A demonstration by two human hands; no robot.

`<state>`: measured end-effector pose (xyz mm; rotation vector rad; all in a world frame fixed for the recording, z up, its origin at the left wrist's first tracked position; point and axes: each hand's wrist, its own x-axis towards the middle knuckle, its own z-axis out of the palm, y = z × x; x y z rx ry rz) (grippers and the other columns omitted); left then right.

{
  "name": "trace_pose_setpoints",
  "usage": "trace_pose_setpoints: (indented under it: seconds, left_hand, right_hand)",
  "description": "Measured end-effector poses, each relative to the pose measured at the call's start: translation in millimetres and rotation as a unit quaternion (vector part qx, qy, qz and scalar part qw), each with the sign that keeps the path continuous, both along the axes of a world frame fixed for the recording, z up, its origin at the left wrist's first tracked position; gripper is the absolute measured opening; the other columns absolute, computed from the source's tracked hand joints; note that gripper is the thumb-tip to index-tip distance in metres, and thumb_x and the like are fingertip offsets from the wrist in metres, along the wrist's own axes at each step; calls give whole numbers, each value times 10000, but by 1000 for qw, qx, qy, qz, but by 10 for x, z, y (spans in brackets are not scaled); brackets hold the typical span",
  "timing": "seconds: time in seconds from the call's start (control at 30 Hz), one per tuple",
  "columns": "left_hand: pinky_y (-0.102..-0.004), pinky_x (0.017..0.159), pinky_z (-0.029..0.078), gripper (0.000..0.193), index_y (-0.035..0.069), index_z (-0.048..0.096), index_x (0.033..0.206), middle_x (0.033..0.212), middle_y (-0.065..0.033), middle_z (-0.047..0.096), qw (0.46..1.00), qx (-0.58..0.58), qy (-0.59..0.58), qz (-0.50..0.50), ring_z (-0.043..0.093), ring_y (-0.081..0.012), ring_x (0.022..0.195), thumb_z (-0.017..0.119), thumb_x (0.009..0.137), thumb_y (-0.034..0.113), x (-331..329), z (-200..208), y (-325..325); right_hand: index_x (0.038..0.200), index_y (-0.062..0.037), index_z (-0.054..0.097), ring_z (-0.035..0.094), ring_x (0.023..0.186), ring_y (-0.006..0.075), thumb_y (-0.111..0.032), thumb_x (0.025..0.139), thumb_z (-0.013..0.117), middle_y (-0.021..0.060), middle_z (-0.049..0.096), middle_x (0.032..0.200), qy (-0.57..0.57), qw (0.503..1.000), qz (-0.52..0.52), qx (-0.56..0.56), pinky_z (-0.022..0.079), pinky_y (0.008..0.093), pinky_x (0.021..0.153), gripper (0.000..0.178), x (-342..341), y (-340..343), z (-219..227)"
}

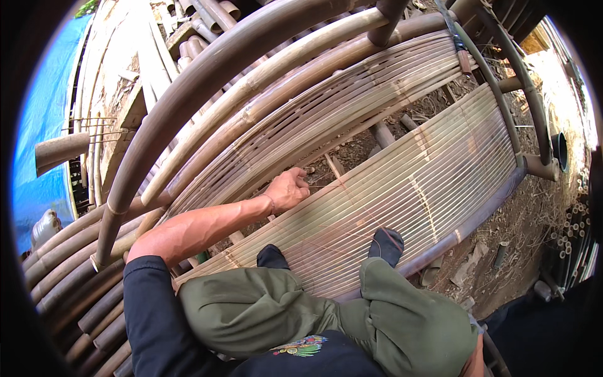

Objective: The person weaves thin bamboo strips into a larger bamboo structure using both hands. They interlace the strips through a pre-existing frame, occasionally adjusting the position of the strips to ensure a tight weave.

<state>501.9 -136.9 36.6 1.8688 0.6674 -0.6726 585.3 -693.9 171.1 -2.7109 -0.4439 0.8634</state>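
My left hand (pixel 289 190) reaches over the gap in a bamboo bench, at the inner edge of its slatted seat (pixel 452 169). Its fingers are curled together; whatever they may hold is hidden or too small to name. Along the gap's far side runs a band of bamboo slats (pixel 276 135). Thin reddish cord (pixel 320 244) lies loosely across the seat near my feet. Only a sliver of my right hand (pixel 475 363) shows, low at the right beside my knee, with its fingers hidden.
Thick curved bamboo poles (pixel 141 166) arch over the far left side. More bamboo poles (pixel 81 276) are stacked at the left, near a blue tarp (pixel 47 135). My dark-socked feet (pixel 385 245) rest on the slats. A black-wrapped tool (pixel 461 53) lies at the bench's far end.
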Motion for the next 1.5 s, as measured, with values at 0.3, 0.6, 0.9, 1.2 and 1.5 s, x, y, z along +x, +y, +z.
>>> trace_pose_setpoints:
  seconds: [0.3, 0.6, 0.9, 1.2, 1.5]
  left_hand:
    - [-413, 846, 479, 298, 82, 655, 1091, 1004, -105, 569, 915, 195, -291, -202, 556, -300, 955, 717, 828, 207, 327, -164, -623]
    - [-405, 798, 409, 218, 93, 686, 891, 940, -79, 538, 912, 270, -233, -202, 520, -263, 932, 711, 821, 298, 339, -330, -1058]
    - [-433, 761, 440, 164, 52, 620, 811, 849, -142, 576, 898, 240, -248, -274, 577, -311, 840, 645, 760, 206, 131, -428, -1390]
    - [-449, 793, 482, 284, 36, 623, 881, 953, -167, 622, 958, 120, -173, -195, 604, -358, 932, 552, 941, 304, -337, 200, -1183]
    - [-570, 954, 385, 498, 123, 657, 1135, 1140, -167, 670, 995, 52, 63, 65, 589, -401, 1130, 383, 991, 513, -19, -690, -689]
  right_hand:
    - [910, -71, 680, 629, 707, 275, -298, 843, 609, 96, 651, 757, 189, 907, 92, -366, 505, 386, 637, 248, -702, -1635, -832]
    - [905, -40, 669, 638, 699, 318, -375, 902, 574, 140, 651, 741, 266, 843, 203, -421, 522, 431, 652, 349, -880, -1922, -1290]
    - [1008, -42, 666, 619, 945, 378, -360, 861, 612, 193, 641, 1000, 40, 954, 108, -276, 502, 468, 832, 354, -389, -637, -1128]
    - [1191, -18, 614, 580, 1020, 345, -278, 781, 719, 155, 623, 1071, -212, 968, 120, 63, 450, 457, 903, 496, 201, 2055, -874]
    - [814, -82, 689, 633, 794, 301, -293, 835, 628, 138, 646, 882, -177, 934, 306, 52, 475, 443, 677, 221, 131, 3422, -1711]
